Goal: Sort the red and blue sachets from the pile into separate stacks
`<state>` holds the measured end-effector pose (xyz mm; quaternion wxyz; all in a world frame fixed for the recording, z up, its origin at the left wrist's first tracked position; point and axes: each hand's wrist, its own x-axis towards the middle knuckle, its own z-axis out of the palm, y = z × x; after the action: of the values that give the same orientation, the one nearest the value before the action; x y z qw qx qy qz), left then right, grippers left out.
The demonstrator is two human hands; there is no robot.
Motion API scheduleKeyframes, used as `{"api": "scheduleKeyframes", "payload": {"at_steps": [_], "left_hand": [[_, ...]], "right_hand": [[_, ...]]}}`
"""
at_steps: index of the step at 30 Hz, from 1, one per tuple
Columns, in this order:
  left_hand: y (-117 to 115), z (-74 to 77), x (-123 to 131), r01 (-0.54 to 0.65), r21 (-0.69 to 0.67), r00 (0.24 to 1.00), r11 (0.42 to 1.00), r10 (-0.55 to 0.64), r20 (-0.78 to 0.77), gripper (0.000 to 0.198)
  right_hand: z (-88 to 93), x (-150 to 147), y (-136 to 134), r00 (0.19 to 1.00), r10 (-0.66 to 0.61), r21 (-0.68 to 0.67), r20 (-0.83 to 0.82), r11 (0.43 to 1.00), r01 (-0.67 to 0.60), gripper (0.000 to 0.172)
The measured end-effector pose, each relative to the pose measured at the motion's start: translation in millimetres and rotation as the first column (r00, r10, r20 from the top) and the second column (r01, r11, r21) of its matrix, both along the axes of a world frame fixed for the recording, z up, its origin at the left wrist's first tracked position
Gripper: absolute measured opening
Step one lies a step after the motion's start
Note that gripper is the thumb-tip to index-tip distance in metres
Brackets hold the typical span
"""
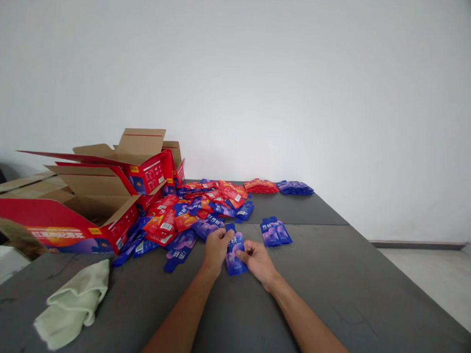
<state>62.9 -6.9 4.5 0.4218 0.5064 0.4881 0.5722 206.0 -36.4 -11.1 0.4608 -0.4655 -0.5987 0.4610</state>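
Between my two hands is a blue pouch (235, 259) with pale printed lettering and purple round fruit shapes. My left hand (216, 248) pinches its upper left side near the narrow top. On the right edge, my right hand (258, 259) grips it between thumb and fingers. Just left of my left hand lies a loose heap of red pouches (162, 220) and blue pouches (182, 246), overlapping at all angles. To the right and behind my right hand, a few blue pouches (275, 232) lie overlapped on the dark table (324, 282).
Open red cartons (64, 227) with brown flaps stand at the left. A pale green cloth (74, 302) lies crumpled at the front left. Near the far edge sit a red pouch stack (260, 186) and a blue pouch stack (295, 188). Behind rises a white wall (284, 96).
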Motion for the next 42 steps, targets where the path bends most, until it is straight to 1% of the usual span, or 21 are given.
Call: {"api": "scheduleKeyframes", "payload": {"at_steps": [3,4,6,7,9,10,12,13,14,15,17,19,21,23,27,29,31,33,35,38,42], "left_hand": [[0,0.2,-1,-0.071,0.004,0.997,0.997,0.071,0.014,0.041],[0,0.6,-1,-0.093,0.000,0.996,0.996,0.093,0.015,0.041],[0,1.0,-1,-0.111,-0.038,0.994,0.993,0.111,0.017,0.039],[0,0.6,0,-0.097,-0.084,0.995,0.992,0.099,0.025,0.035],[-2,-2.1,3,-0.011,-0.212,0.998,0.977,0.025,0.061,0.024],[-3,-4.3,6,0.044,-0.275,0.996,0.961,-0.021,0.085,0.024],[-4,-9.9,12,0.124,-0.349,0.989,0.929,-0.086,0.124,0.035],[-5,-12.9,14,0.121,-0.349,0.989,0.929,-0.082,0.124,0.037],[-5,-15.8,16,0.109,-0.338,0.990,0.935,-0.073,0.117,0.038],[-4,-18.6,17,0.086,-0.321,0.993,0.943,-0.055,0.106,0.038],[-2,-23.7,17,0.052,-0.288,0.996,0.956,-0.029,0.081,0.037],[0,-28.7,16,0.057,-0.252,0.997,0.966,-0.040,0.072,0.034],[1,-33.6,15,0.107,-0.207,0.992,0.972,-0.091,0.085,0.030],[2,-37.6,16,0.177,-0.175,0.981,0.969,-0.159,0.111,0.026],[1,-40.5,27,0.328,-0.165,0.940,0.930,-0.304,0.156,0.032],[-1,-39.7,33,0.388,-0.129,0.920,0.913,-0.376,0.111,0.039],[-3,-38.6,38,0.412,-0.090,0.910,0.907,-0.415,-0.010,0.044],[-5,-38.0,40,0.418,-0.075,0.891,0.905,-0.424,-0.163,0.046],[-7,-37.9,40,0.402,-0.074,0.864,0.913,-0.405,-0.301,0.048],[-9,-37.6,37,0.357,-0.071,0.830,0.931,-0.352,-0.433,0.050],[-11,-33.9,35,0.349,-0.055,0.807,0.935,-0.330,-0.491,0.048]], "right_hand": [[0.0,-2,-1,0.998,0.045,0.003,0.032,0.999,-0.045,0.029],[-0.8,-2,0,0.999,0.042,0.003,0.034,0.999,-0.042,0.028],[-3.6,-2,2,1.000,-0.003,0.007,0.017,1.000,0.003,0.027],[-5.4,-1,4,0.999,-0.038,0.013,0.003,0.999,0.038,0.027],[-8.8,1,8,0.992,-0.128,0.028,-0.006,0.991,0.128,0.027],[-10.0,3,10,0.983,-0.181,0.038,0.008,0.983,0.180,0.029],[-10.6,8,13,0.951,-0.299,0.077,0.081,0.953,0.293,0.036],[-9.9,9,12,0.926,-0.352,0.124,0.136,0.933,0.336,0.040],[-8.8,10,11,0.899,-0.390,0.194,0.198,0.915,0.354,0.042],[-7.6,10,9,0.873,-0.411,0.274,0.264,0.900,0.341,0.043],[-5.8,7,3,0.818,-0.415,0.404,0.399,0.880,0.249,0.043],[-5.7,2,-3,0.751,-0.410,0.445,0.518,0.879,0.173,0.047],[-6.9,-2,-7,0.682,-0.412,0.433,0.604,0.888,0.153,0.050],[-7.4,-1,-8,0.621,-0.418,0.428,0.663,0.892,0.144,0.049],[-3.7,8,-3,0.508,-0.475,0.489,0.718,0.865,0.117,0.041],[-1.6,13,2,0.458,-0.505,0.522,0.732,0.847,0.100,0.039],[-0.7,18,6,0.419,-0.514,0.533,0.748,0.842,0.081,0.039],[-1.4,22,11,0.382,-0.510,0.526,0.771,0.848,0.071,0.039],[-2.7,26,13,0.348,-0.495,0.503,0.796,0.861,0.077,0.038],[-5.4,29,14,0.327,-0.476,0.455,0.816,0.879,0.145,0.038],[-10.5,29,10,0.284,-0.477,0.406,0.832,0.871,0.276,0.038]]}}
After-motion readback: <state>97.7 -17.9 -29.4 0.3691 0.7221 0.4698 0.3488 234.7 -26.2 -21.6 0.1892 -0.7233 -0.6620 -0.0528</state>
